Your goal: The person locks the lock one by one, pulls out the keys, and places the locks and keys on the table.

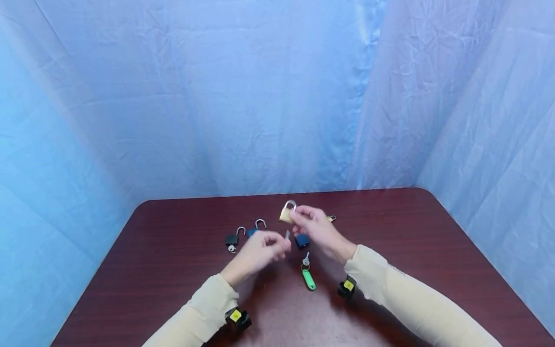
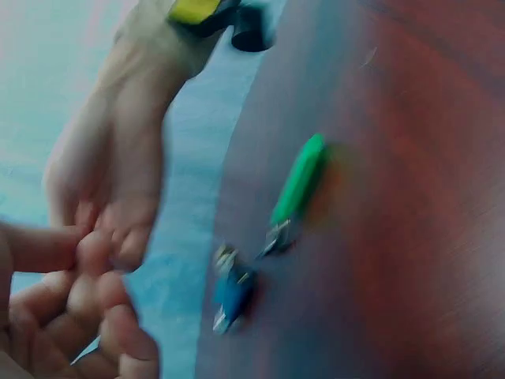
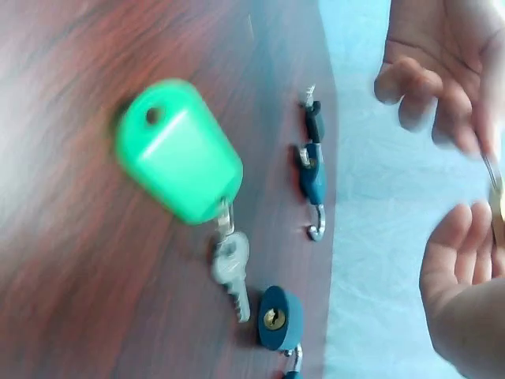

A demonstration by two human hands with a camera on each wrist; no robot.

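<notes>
Above the table (image 1: pixel 173 270), my right hand (image 1: pixel 318 229) pinches the brass padlock (image 1: pixel 286 214), shackle apparently closed, my left hand (image 1: pixel 260 250) pinches a small key (image 1: pixel 287 235) just below it, not yet inserted; two other padlocks (image 1: pixel 236 237) lie open, so unlocking looks partly done.

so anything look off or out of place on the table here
Nothing stands out. The right hand holds a brass padlock above the table, the left hand pinches a small key, and the other padlocks and green-tagged key lie undamaged.
</notes>
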